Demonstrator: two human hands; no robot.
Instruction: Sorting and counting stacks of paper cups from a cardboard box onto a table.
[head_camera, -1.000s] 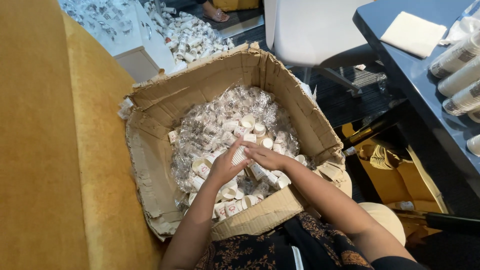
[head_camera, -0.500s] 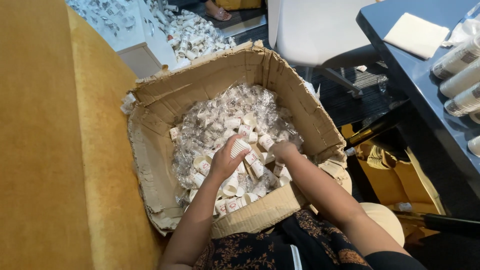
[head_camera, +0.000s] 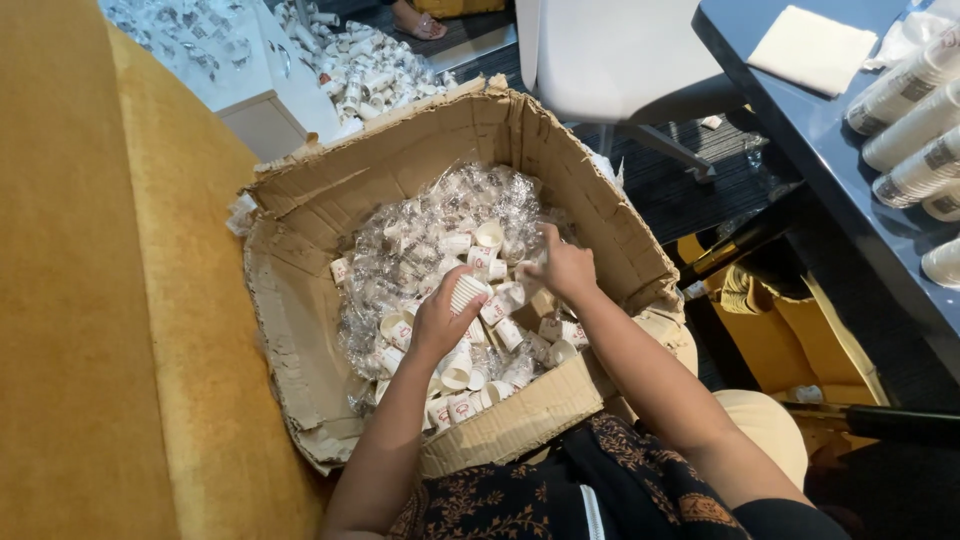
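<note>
A torn cardboard box (head_camera: 300, 300) sits in front of me, filled with several small white paper cups (head_camera: 455, 245), many wrapped in clear plastic. My left hand (head_camera: 440, 320) grips one small white ribbed cup (head_camera: 466, 292) over the box's middle. My right hand (head_camera: 562, 265) reaches down into the pile at the right side of the box, its fingers spread and touching the cups there; I cannot see anything held in it.
A yellow upholstered seat (head_camera: 110, 330) lies to the left. A dark table (head_camera: 830, 120) at the right carries a paper napkin (head_camera: 810, 45) and stacked cup sleeves (head_camera: 910, 120). More small cups (head_camera: 370, 70) lie on the floor beyond the box, near a white chair (head_camera: 610, 60).
My hands were together over the cups; the right hand has moved away to the right and further into the box, while the left keeps hold of the ribbed cup.
</note>
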